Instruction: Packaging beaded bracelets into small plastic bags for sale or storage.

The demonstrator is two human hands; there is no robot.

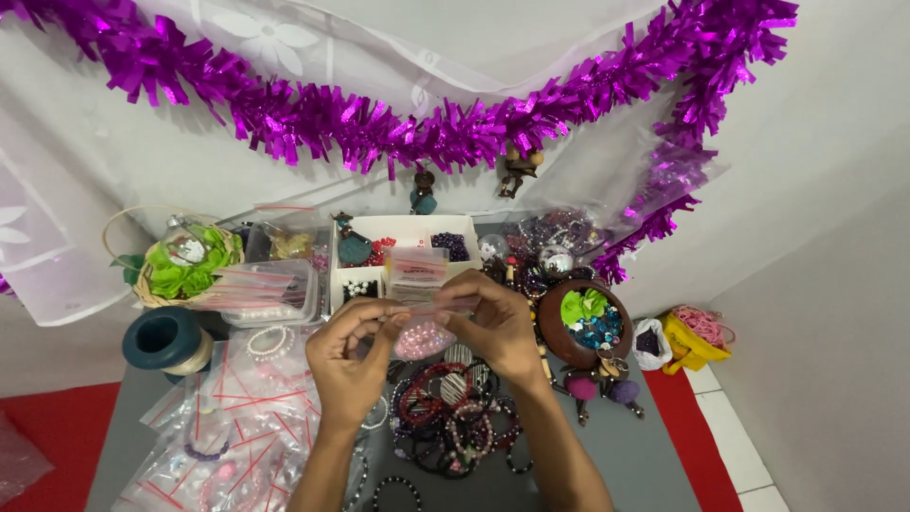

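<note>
My left hand (349,358) and my right hand (495,327) are raised together over the grey table (635,455). Between their fingertips they pinch the top edge of a small clear zip bag (424,334) holding a pink beaded bracelet. The bag hangs between the two hands. Under them lies a heap of beaded bracelets (450,417) in dark red, black and pink. A stack of empty clear zip bags with red strips (227,427) lies by my left forearm.
A white compartment box of beads (403,248) stands behind the hands. A brown bowl with green cloth and blue beads (585,324) is at the right. A basket with green trim (180,261), a teal spool (166,339) and a clear tub (270,294) stand left. Purple tinsel (379,123) hangs on the wall.
</note>
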